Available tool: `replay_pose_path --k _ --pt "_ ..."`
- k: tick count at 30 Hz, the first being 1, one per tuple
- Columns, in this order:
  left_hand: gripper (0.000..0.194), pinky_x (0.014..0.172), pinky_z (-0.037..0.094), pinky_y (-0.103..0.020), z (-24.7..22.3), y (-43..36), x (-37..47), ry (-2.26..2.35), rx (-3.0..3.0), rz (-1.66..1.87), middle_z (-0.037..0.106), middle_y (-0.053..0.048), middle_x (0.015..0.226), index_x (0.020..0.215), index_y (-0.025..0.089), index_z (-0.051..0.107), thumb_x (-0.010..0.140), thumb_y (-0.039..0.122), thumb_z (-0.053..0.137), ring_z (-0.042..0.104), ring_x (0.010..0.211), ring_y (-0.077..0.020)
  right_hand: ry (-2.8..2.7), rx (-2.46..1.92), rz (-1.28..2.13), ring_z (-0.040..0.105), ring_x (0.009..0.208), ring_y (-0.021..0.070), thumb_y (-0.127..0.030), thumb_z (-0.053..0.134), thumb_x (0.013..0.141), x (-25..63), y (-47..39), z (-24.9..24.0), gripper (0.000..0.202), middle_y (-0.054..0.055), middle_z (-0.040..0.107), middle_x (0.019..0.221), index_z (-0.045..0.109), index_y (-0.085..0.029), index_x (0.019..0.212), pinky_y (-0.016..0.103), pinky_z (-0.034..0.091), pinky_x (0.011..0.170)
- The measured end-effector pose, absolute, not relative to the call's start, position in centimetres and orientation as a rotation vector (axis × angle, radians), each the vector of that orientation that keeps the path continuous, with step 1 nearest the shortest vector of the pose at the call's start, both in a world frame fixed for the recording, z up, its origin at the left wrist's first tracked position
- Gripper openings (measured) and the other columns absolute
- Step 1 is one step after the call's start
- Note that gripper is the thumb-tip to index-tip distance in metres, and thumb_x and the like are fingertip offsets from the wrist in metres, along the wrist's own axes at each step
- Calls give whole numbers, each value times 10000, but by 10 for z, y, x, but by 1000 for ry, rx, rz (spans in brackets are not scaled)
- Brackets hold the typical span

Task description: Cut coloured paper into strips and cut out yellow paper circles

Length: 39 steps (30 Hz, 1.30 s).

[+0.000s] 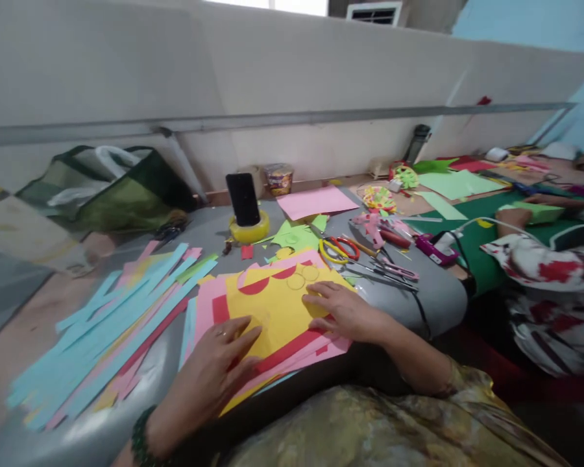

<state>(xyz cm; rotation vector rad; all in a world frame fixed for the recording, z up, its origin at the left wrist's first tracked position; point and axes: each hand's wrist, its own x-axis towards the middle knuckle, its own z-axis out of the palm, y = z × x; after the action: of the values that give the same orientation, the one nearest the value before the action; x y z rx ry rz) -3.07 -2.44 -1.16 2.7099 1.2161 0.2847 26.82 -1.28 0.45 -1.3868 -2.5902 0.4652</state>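
A yellow paper sheet (267,314) lies on top of a stack of pink, red and blue sheets in front of me. Two circles are drawn near its far edge, and red shows through rounded cutouts beside them. My left hand (219,360), fingers spread, rests at the sheet's near left side. On the right part of the yellow sheet lies my right hand (340,311), its fingers stretched out and apart. Neither hand grips anything. Scissors with yellow and red handles (338,250) lie just beyond the stack, next to green paper scraps (294,237).
Blue, pink and red paper strips (121,318) are heaped at left. A phone (243,198) stands in a yellow tape roll (250,228). A pink glue gun (370,228) and a purple power strip (435,250) lie at right. Another person's hand (513,219) is by green paper.
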Motion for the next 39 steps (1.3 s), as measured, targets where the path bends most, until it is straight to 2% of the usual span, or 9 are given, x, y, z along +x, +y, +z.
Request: replay_pose_path --k 4,7,13,18,23,26,32,36,39 --pt "435 913 602 -386 -42 -23 -42 1193 2717 522 668 -70 1360 1299 364 684 987 515 422 688 1139 -289 -2551 -1409 521 614 1219 262 -349 689 914 277 -15 10 280 162 641 1344 702 -166 1125 376 500 1024" --pt "425 882 618 -395 -63 -22 -48 1208 2709 693 680 -66 1342 1250 382 715 964 555 452 699 1115 -295 -2499 -1452 539 657 1126 241 -314 642 944 288 -18 16 247 134 704 1225 701 -169 1136 331 524 940" --pt "473 902 613 -380 -69 -17 -56 1184 2740 624 659 -48 1378 1268 386 699 895 633 544 689 1146 -297 -2241 -1807 421 706 893 224 -259 577 967 325 -23 29 214 108 768 998 744 -157 1055 305 517 782" --pt "445 798 645 -339 -56 -11 -59 1090 2810 608 713 -47 1293 1255 419 698 903 639 538 746 1019 -270 -1948 -2180 195 691 965 237 -259 544 976 366 -27 33 236 108 757 1041 755 -200 1065 310 501 810" --pt "413 741 659 -354 -63 -13 -57 1109 2830 717 749 -52 1211 1206 433 726 918 633 507 759 962 -273 -1884 -2417 173 673 988 253 -246 539 955 391 -28 29 270 143 733 1059 762 -170 1087 300 485 807" --pt "413 738 662 -368 -68 -16 -56 1152 2830 779 743 -53 1217 1199 429 731 930 622 485 753 978 -278 -1866 -2445 232 685 909 241 -267 535 957 398 -29 27 271 135 742 1024 775 -167 1034 285 475 742" --pt "419 789 647 -317 -56 -15 -59 1071 2833 639 718 -47 1267 1274 421 687 904 583 574 743 1016 -256 -1896 -2360 265 676 1016 216 -306 603 936 406 -29 18 245 95 726 1160 758 -213 1101 255 478 823" --pt "401 777 646 -310 -57 -16 -57 1116 2806 730 733 -48 1230 1221 412 722 915 598 542 748 988 -251 -1893 -2342 241 679 998 201 -298 683 879 411 -29 11 146 66 720 1150 776 -237 973 248 486 818" --pt "405 797 642 -320 -64 -19 -55 1169 2762 799 729 -46 1232 1200 405 736 916 608 529 739 1006 -254 -1884 -2364 178 683 925 174 -249 638 901 417 -28 8 137 56 731 1057 765 -237 848 239 481 770"
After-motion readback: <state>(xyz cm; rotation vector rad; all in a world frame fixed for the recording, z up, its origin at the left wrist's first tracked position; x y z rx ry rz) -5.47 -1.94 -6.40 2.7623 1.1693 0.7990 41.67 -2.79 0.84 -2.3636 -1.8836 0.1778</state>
